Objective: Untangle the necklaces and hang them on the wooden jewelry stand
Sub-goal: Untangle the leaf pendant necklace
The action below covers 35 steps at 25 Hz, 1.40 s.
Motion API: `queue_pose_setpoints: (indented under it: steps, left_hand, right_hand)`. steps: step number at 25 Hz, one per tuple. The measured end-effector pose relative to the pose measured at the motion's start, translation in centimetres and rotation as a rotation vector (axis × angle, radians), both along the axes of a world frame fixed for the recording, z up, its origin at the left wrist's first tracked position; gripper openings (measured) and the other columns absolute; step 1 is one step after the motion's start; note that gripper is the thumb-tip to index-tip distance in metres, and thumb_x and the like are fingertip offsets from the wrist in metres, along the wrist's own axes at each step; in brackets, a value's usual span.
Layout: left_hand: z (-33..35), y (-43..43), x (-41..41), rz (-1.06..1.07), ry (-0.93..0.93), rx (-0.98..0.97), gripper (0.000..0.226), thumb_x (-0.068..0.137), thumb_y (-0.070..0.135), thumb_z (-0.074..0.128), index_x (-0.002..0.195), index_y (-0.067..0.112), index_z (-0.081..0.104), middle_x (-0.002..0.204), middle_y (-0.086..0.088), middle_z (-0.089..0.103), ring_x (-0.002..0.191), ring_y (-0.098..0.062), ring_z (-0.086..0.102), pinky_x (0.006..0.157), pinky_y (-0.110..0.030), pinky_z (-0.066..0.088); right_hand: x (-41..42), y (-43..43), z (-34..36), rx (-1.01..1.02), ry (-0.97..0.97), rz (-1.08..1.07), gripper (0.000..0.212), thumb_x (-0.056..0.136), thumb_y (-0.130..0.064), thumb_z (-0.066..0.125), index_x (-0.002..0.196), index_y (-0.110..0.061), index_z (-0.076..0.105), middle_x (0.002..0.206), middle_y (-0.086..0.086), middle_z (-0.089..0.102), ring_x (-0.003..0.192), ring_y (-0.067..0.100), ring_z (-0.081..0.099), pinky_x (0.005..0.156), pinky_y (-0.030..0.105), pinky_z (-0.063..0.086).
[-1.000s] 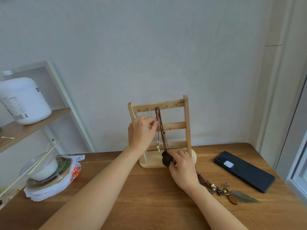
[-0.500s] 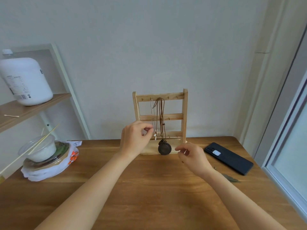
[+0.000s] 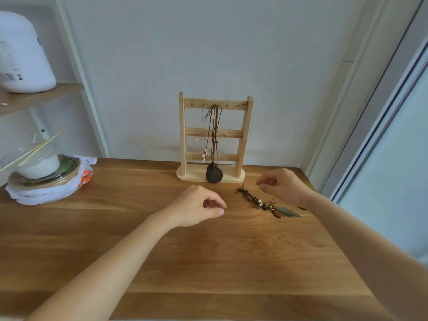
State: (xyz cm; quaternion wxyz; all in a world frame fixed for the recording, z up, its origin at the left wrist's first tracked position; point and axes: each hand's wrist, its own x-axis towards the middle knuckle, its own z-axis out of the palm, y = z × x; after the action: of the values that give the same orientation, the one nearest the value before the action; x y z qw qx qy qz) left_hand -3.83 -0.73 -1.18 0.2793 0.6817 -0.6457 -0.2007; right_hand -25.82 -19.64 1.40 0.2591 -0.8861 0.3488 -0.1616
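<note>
The left hand [image 3: 196, 206] hangs just over the table [image 3: 208, 262] with its fingers loosely curled, and it holds nothing. Its thumb tip is close to its first finger, but nothing is between them. The right hand [image 3: 284, 185] is off to the right, near the far edge of the table. Its fingers are loosely curled too, and it holds nothing. Just beside the right hand, a braided necklace [image 3: 252, 199] lies flat on the table. It has small beads and some feathers [image 3: 288, 212] at the end nearer the person. I cannot tell if the right hand touches it. Behind both hands, the stand [image 3: 182, 135] sits upright at the back of the table, close to the wall [image 3: 185, 54]. A brown necklace [image 3: 216, 126] hangs from a hook on the top bar. Its round dark pendant [image 3: 214, 175] hangs low in front of the stand's base. A thin necklace [image 3: 203, 156] with little white bits hangs just to the left of the brown one. On the far left of the table there is a clear bowl [image 3: 37, 161] with chopsticks [image 3: 34, 149] lying across it. The bowl sits on a plate on top of a white bag [image 3: 46, 195]. Above that, a big white jug [image 3: 23, 54] stands on a shelf [image 3: 46, 95]. A window [image 3: 405, 147] is at the right.
</note>
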Motion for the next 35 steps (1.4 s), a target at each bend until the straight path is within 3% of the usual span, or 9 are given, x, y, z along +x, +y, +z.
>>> queue_pose_setpoints:
  steps: [5,9,12,16,20,22,27,31,35]
  left_hand:
    - [-2.1,-0.6,-0.8,0.058,0.176,-0.046,0.009,0.09,0.029,0.074,0.097,0.033,0.079,0.09,0.021,0.074,0.085,0.005,0.064,0.077,-0.018,0.048]
    - [-3.3,-1.9,-1.0,0.087,0.224,-0.023,0.01,0.091,0.028,0.072,0.097,0.031,0.08,0.096,0.019,0.075,0.093,0.0,0.066,0.086,-0.024,0.051]
    - [-4.1,-2.5,-1.2,0.093,0.236,-0.01,0.01,0.092,0.028,0.072,0.097,0.031,0.08,0.098,0.018,0.075,0.096,-0.003,0.067,0.091,-0.028,0.052]
    - [-4.9,-3.2,-0.5,0.173,0.266,-0.042,0.012,0.093,0.026,0.07,0.1,0.028,0.079,0.092,0.017,0.075,0.087,0.002,0.066,0.079,-0.019,0.049]
    - [-4.5,-4.7,0.0,0.272,0.642,0.009,0.017,0.098,0.027,0.063,0.108,0.02,0.074,0.09,0.0,0.079,0.086,-0.015,0.073,0.076,-0.027,0.059]
    - [-4.4,-5.3,0.0,0.247,0.747,0.002,0.016,0.098,0.025,0.064,0.111,0.02,0.071,0.093,-0.003,0.079,0.085,-0.016,0.073,0.077,-0.028,0.059]
    - [-5.8,-6.5,0.9,0.319,0.7,-0.127,0.018,0.094,0.01,0.068,0.108,0.019,0.073,0.091,0.0,0.079,0.085,-0.016,0.072,0.074,-0.024,0.058]
    - [-6.3,-6.7,1.5,0.319,0.653,-0.195,0.014,0.091,0.009,0.071,0.1,0.017,0.077,0.084,0.002,0.078,0.078,-0.008,0.07,0.068,-0.018,0.054]
    - [-6.4,-7.0,1.6,0.37,0.666,-0.203,0.016,0.09,0.009,0.069,0.085,0.021,0.078,0.082,0.008,0.075,0.077,-0.004,0.067,0.068,-0.019,0.054]
  right_hand:
    - [-0.6,-0.4,-2.0,-0.061,0.07,-0.048,0.012,0.092,-0.023,0.069,0.103,-0.021,0.076,0.094,-0.005,0.072,0.091,0.011,0.067,0.083,0.029,0.056]
    - [1.6,-0.6,-4.9,0.026,0.182,-0.133,0.039,0.092,-0.037,0.07,0.125,-0.018,0.067,0.114,-0.001,0.069,0.103,0.017,0.064,0.085,0.028,0.051]
    - [3.1,-0.8,-6.8,-0.002,0.218,-0.159,0.032,0.09,-0.04,0.071,0.116,-0.022,0.069,0.107,-0.003,0.069,0.1,0.018,0.064,0.083,0.031,0.054]
    - [3.2,-0.5,-7.4,0.085,-0.004,-0.114,0.014,0.089,-0.026,0.073,0.102,-0.02,0.073,0.096,-0.005,0.07,0.095,0.015,0.064,0.086,0.033,0.055]
    - [3.1,0.4,-7.4,0.127,-0.192,-0.029,0.01,0.087,-0.023,0.075,0.097,-0.022,0.074,0.088,-0.006,0.073,0.084,0.01,0.067,0.079,0.032,0.058]
    - [3.4,0.6,-7.6,0.145,-0.23,0.014,0.013,0.086,-0.023,0.076,0.099,-0.024,0.074,0.087,-0.006,0.074,0.082,0.008,0.068,0.077,0.031,0.058]
    - [5.7,0.4,-8.0,0.282,-0.275,0.068,0.026,0.086,-0.029,0.077,0.11,-0.023,0.073,0.087,-0.001,0.075,0.08,0.013,0.069,0.078,0.03,0.058]
    - [7.5,0.8,-8.0,0.263,-0.314,0.124,0.011,0.092,-0.024,0.071,0.101,-0.016,0.074,0.084,0.002,0.075,0.069,0.016,0.069,0.068,0.029,0.058]
    - [7.0,0.8,-8.6,0.198,-0.295,0.102,0.009,0.088,-0.021,0.076,0.097,-0.022,0.074,0.083,-0.008,0.07,0.071,0.003,0.061,0.066,0.017,0.05]
